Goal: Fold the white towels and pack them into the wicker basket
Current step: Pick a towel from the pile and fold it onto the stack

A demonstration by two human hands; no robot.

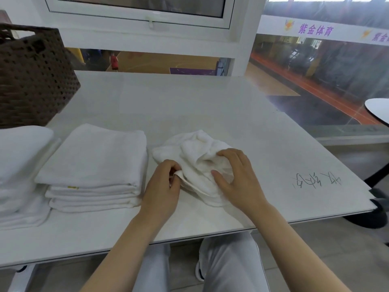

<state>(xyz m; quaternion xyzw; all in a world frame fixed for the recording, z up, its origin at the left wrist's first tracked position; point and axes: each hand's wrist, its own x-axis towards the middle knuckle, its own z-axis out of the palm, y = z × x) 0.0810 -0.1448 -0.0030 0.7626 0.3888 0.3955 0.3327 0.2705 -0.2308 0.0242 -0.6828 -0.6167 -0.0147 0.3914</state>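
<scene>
A crumpled white terry towel (197,157) lies in a loose heap on the pale white worktop (189,102), near the front edge and a little right of its middle. The left hand (163,186) pinches the towel's near-left hem, fingers curled around a small turned-up corner of cloth. The right hand (233,175) rests on the right side of the heap, its fingers bent over a raised fold at the top and its thumb pressed flat against the towel lower down, so it grips the cloth loosely. Both bare forearms reach in from the bottom of the view, above light grey trousers (229,266) seen under the worktop's edge. Just beside the left hand, to its left, stands a neat stack of folded white towels (94,165), several layers deep, with a small yellow tag (72,187) showing at one front edge. Further left, at the border of the view, sits another pile of white towels (19,171), softer and less squared. Behind that pile, at the far left corner of the worktop, stands the dark brown woven wicker basket (35,74), its handle cut-out visible near the rim; its inside cannot be seen. Black handwritten marks (315,180) are scrawled on the worktop to the right of the hands. Beyond the worktop, a white-framed window (139,20) looks down on an indoor sports court (160,63).
</scene>
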